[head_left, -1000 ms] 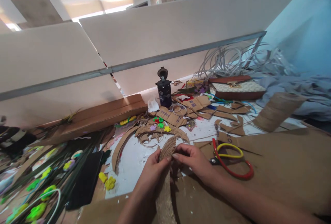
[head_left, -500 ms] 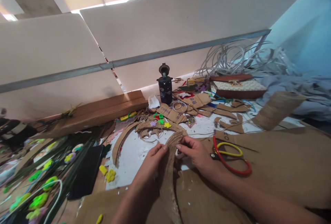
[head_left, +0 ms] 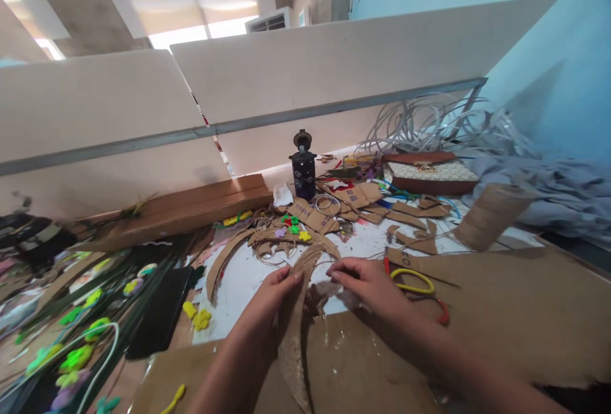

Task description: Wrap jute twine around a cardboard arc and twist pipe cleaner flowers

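A curved cardboard band wrapped in jute twine (head_left: 296,312) arches up from the cardboard sheet (head_left: 501,318) in front of me. My left hand (head_left: 272,302) grips the band's left side with fingers closed round it. On the band's right, my right hand (head_left: 370,286) pinches a thin strand of twine that I can hardly make out. Red and yellow scissors (head_left: 420,286) lie just right of my right hand. A spool of jute twine (head_left: 489,216) lies tilted at the right.
A dark bottle (head_left: 303,169) stands at the back by the white partition. Cardboard scraps (head_left: 353,200), small foam flowers (head_left: 291,223) and a long brown box (head_left: 191,207) litter the table. A black phone (head_left: 160,321) and green stems lie left. A handbag (head_left: 429,172) and grey cords sit at the back right.
My hands have drawn slightly apart on the twine-wrapped band, the right one now partly covering the scissors. The view has tilted and shifted a little.
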`<control>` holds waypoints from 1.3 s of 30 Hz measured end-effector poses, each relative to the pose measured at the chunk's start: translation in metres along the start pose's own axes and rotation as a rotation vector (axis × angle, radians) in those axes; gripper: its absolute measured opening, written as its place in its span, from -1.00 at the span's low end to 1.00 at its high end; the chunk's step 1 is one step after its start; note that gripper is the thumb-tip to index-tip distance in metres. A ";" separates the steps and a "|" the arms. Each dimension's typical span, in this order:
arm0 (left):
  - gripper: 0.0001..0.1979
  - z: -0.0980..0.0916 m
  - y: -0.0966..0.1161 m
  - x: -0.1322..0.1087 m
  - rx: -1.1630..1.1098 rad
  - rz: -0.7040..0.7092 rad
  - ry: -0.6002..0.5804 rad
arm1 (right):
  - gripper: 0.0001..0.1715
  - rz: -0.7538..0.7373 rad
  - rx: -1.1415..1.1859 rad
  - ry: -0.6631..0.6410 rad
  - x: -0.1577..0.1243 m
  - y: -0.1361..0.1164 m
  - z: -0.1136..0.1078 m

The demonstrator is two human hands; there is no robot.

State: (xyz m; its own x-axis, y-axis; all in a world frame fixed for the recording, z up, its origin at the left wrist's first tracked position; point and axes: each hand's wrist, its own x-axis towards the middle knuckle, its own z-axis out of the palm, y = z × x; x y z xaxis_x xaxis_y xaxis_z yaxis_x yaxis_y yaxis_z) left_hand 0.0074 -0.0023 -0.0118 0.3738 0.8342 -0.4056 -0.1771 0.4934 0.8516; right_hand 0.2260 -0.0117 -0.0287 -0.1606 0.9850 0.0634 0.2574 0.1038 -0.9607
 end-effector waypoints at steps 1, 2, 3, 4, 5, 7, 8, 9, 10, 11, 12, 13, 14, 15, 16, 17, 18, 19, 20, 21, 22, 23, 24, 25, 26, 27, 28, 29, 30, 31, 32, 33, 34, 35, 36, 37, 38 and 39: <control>-0.62 -0.001 0.000 0.000 0.007 -0.002 0.008 | -0.78 -0.042 -0.098 0.033 -0.004 -0.002 -0.009; -0.63 -0.002 0.001 0.000 0.025 0.000 0.011 | -0.78 -0.080 -0.189 0.054 -0.008 -0.004 -0.019; -0.64 -0.003 0.002 0.001 0.053 0.008 0.015 | -0.76 -0.112 -0.275 0.069 -0.011 -0.005 -0.029; -0.65 -0.004 0.003 0.001 0.088 0.020 0.022 | -0.74 -0.133 -0.362 0.074 -0.013 -0.005 -0.039; -0.66 -0.005 0.005 0.001 0.130 0.032 0.030 | -0.72 -0.149 -0.443 0.072 -0.014 -0.004 -0.049; -0.69 -0.006 0.009 0.000 0.227 0.054 0.040 | -0.66 -0.177 -0.558 0.060 -0.013 0.002 -0.067; -0.70 -0.007 0.011 0.000 0.275 0.060 0.038 | -0.64 -0.196 -0.596 0.044 -0.012 0.007 -0.074; -0.70 -0.007 0.013 -0.001 0.313 0.062 0.033 | -0.63 -0.215 -0.626 0.022 -0.010 0.011 -0.081; -0.69 -0.007 0.015 -0.001 0.342 0.060 0.024 | -0.63 -0.235 -0.654 0.000 -0.008 0.016 -0.086; -0.69 -0.008 0.017 -0.002 0.361 0.060 0.017 | -0.63 -0.256 -0.679 -0.023 -0.006 0.020 -0.090; -0.69 -0.007 0.018 -0.002 0.369 0.062 0.013 | -0.63 -0.272 -0.698 -0.044 -0.005 0.024 -0.093; -0.70 -0.007 0.019 -0.003 0.372 0.068 0.015 | -0.63 -0.285 -0.713 -0.062 -0.004 0.027 -0.096; -0.72 -0.006 0.020 -0.003 0.378 0.074 0.021 | -0.63 -0.293 -0.725 -0.080 -0.004 0.029 -0.097; -0.75 -0.006 0.020 -0.003 0.385 0.084 0.030 | -0.63 -0.296 -0.732 -0.094 -0.004 0.032 -0.099; -0.76 -0.005 0.020 -0.003 0.391 0.095 0.041 | -0.63 -0.295 -0.737 -0.107 -0.004 0.034 -0.100; -0.77 -0.004 0.019 -0.003 0.396 0.107 0.050 | -0.63 -0.291 -0.741 -0.120 -0.004 0.036 -0.101; -0.77 -0.003 0.019 -0.004 0.400 0.116 0.057 | -0.63 -0.288 -0.743 -0.129 -0.004 0.038 -0.102; -0.76 -0.002 0.018 -0.004 0.405 0.122 0.061 | -0.64 -0.287 -0.746 -0.134 -0.004 0.040 -0.103; -0.74 -0.001 0.017 -0.004 0.407 0.124 0.060 | -0.65 -0.290 -0.749 -0.132 -0.005 0.042 -0.104; -0.72 0.001 0.017 -0.004 0.403 0.124 0.055 | -0.66 -0.297 -0.753 -0.126 -0.005 0.044 -0.105; -0.70 0.002 0.016 -0.004 0.393 0.123 0.049 | -0.67 -0.307 -0.754 -0.117 -0.005 0.045 -0.106; -0.68 0.004 0.015 -0.004 0.374 0.120 0.043 | -0.67 -0.317 -0.750 -0.112 -0.007 0.046 -0.108; -0.68 0.006 0.013 -0.004 0.345 0.115 0.039 | -0.68 -0.327 -0.739 -0.116 -0.009 0.046 -0.109; -0.68 0.007 0.012 -0.004 0.311 0.108 0.037 | -0.69 -0.334 -0.725 -0.126 -0.011 0.045 -0.111; -0.68 0.008 0.011 -0.003 0.277 0.102 0.037 | -0.68 -0.339 -0.710 -0.136 -0.015 0.043 -0.112; -0.70 0.009 0.010 -0.003 0.248 0.097 0.037 | -0.67 -0.342 -0.699 -0.144 -0.019 0.041 -0.114; -0.72 0.010 0.008 -0.001 0.222 0.092 0.036 | -0.64 -0.345 -0.696 -0.154 -0.024 0.038 -0.116; -0.73 0.010 0.007 0.000 0.202 0.090 0.034 | -0.59 -0.348 -0.700 -0.169 -0.029 0.035 -0.117; -0.75 0.010 0.006 0.001 0.190 0.090 0.034 | -0.51 -0.350 -0.709 -0.188 -0.035 0.032 -0.119; -0.75 0.010 0.005 0.003 0.184 0.091 0.034 | -0.43 -0.347 -0.718 -0.214 -0.039 0.030 -0.120; -0.76 0.010 0.004 0.004 0.183 0.091 0.036 | -0.36 -0.338 -0.725 -0.243 -0.044 0.029 -0.121; -0.75 0.009 0.004 0.006 0.182 0.091 0.039 | -0.31 -0.324 -0.733 -0.266 -0.047 0.030 -0.122; -0.74 0.010 0.004 0.007 0.183 0.094 0.043 | -0.29 -0.308 -0.740 -0.273 -0.050 0.031 -0.123; -0.72 0.010 0.004 0.008 0.183 0.097 0.046 | -0.28 -0.291 -0.747 -0.269 -0.052 0.034 -0.123; -0.70 0.010 0.005 0.009 0.180 0.097 0.048 | -0.29 -0.279 -0.752 -0.262 -0.054 0.037 -0.123; -0.68 0.011 0.006 0.010 0.175 0.094 0.051 | -0.30 -0.275 -0.756 -0.254 -0.054 0.040 -0.123; -0.67 0.012 0.006 0.010 0.172 0.087 0.057 | -0.31 -0.277 -0.758 -0.249 -0.055 0.042 -0.122; -0.66 0.012 0.007 0.010 0.173 0.075 0.067 | -0.32 -0.283 -0.761 -0.249 -0.055 0.044 -0.121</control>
State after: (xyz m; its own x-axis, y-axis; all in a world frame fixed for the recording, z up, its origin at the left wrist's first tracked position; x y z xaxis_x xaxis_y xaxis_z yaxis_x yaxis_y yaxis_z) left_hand 0.0212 0.0064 -0.0059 0.3031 0.8843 -0.3552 -0.0413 0.3846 0.9222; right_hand 0.3613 -0.0444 -0.0414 -0.4977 0.8580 0.1270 0.7325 0.4942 -0.4682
